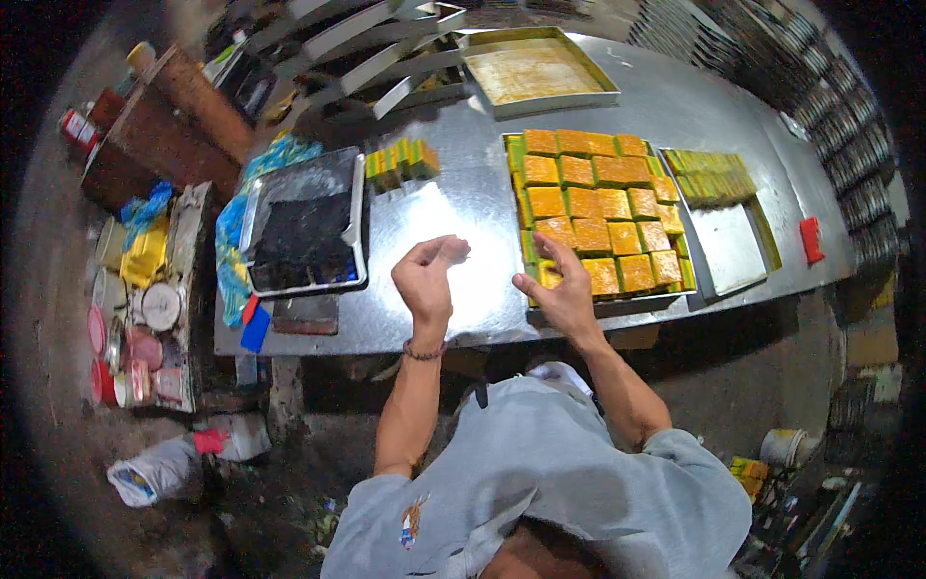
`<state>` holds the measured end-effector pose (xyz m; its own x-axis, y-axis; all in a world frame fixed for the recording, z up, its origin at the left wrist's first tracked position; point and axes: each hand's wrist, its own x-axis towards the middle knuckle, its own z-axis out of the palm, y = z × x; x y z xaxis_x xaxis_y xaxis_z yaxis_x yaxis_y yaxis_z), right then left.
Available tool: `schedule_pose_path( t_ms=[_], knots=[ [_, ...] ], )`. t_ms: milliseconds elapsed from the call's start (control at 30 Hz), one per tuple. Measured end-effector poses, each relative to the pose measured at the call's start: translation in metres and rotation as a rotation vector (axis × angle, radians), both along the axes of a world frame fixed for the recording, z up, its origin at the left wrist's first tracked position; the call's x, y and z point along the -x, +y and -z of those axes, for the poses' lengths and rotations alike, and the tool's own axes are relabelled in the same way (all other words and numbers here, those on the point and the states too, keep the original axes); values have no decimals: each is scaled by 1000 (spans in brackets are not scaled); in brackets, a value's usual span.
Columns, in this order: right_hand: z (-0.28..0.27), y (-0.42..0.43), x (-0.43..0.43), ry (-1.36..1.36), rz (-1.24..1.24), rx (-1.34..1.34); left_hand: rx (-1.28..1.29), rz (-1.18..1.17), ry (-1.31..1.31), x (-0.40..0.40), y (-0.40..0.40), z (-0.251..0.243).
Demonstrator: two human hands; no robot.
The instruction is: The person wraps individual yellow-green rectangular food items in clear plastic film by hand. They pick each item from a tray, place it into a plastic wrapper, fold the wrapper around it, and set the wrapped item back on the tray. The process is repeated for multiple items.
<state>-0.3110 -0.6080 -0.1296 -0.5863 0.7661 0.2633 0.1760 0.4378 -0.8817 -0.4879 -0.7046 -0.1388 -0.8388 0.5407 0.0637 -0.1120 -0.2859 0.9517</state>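
My left hand (pixel 427 279) is raised over the shiny metal table, its fingers curled and thumb near the fingertips; whether something small is pinched there cannot be told. My right hand (pixel 561 282) is at the near left corner of a tray of orange-topped, green-and-yellow layered cake blocks (pixel 597 170), thumb and fingers apart. It holds nothing visible, and whether it touches the cake is unclear. A few layered cake slices (pixel 401 163) stand on the table beyond my left hand. Right of the full tray, a shallow tray (pixel 731 250) holds rows of thin layered slices at its far end.
A white-rimmed crate (pixel 359 217) with dark contents stands at left, beside blue-and-yellow plastic (pixel 231 268) and a blue scraper (pixel 255 329). An empty square pan (pixel 542 69) lies at the back, near stacked metal frames (pixel 391 43). A red object (pixel 811 240) is at right.
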Motion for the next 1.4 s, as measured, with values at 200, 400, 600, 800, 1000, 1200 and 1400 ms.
schedule_pose_path(
  t_ms=[200, 400, 600, 800, 1000, 1200, 1400],
  knots=[
    [-30, 17, -30, -78, -277, -893, 245, 199, 246, -63, 3, -17],
    [-8, 41, -82, -221, -362, -656, 434, 320, 332, -118, 5, 7],
    [4, 69, -125, -83, -252, -692, 491, 358, 321, -165, 33, 16],
    [17, 111, -173, -84, -321, -721, 533, 370, 323, -206, 67, 12],
    [22, 137, -216, 33, -339, -703, 533, 364, 270, -250, 77, 16],
    [40, 140, -234, -113, -503, -628, 552, 203, 170, -275, 86, 20],
    [24, 141, -239, -72, -334, -594, 525, 156, 338, -274, 99, 21]
  ],
)
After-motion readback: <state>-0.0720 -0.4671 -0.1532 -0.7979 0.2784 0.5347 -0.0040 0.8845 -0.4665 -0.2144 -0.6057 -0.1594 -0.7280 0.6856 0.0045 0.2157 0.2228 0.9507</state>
